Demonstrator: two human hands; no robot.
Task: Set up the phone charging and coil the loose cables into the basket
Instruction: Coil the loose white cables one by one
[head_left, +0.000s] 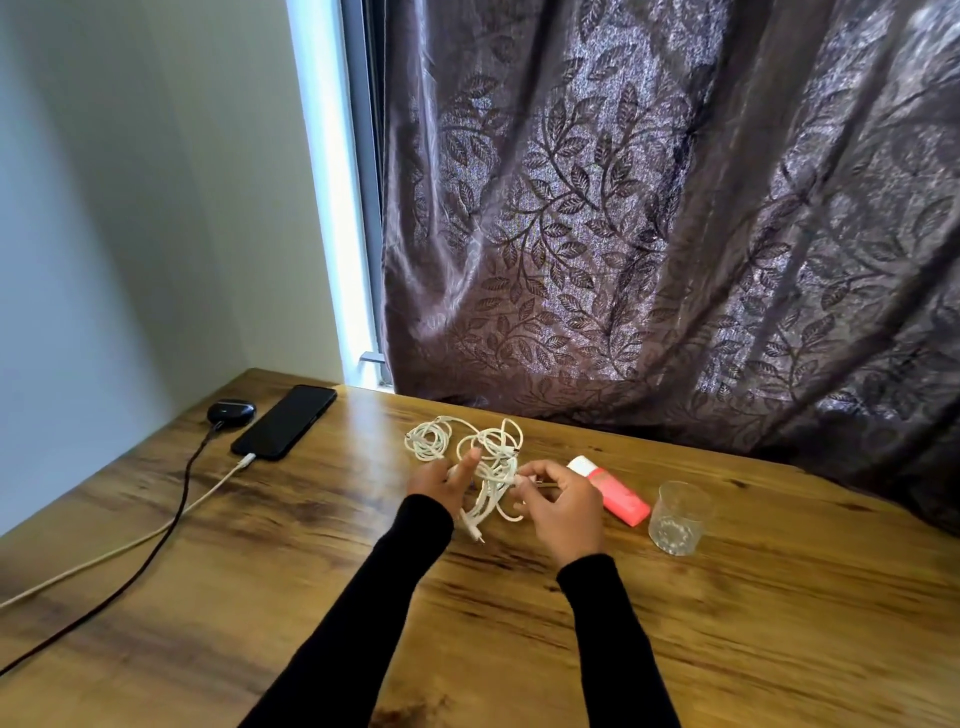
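Both hands work a tangle of white cables (480, 467) on the table (727, 623): right hand (563, 512) fingers pinch a strand at the tangle's 3 o'clock, left hand (441, 480) fingers spread at its 9 o'clock.

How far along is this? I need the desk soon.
Charging looks set up: a white cable is plugged into the phone. In hand: right hand pinches the white cable tangle, left hand steadying it. Left: coiling; no basket is in view.
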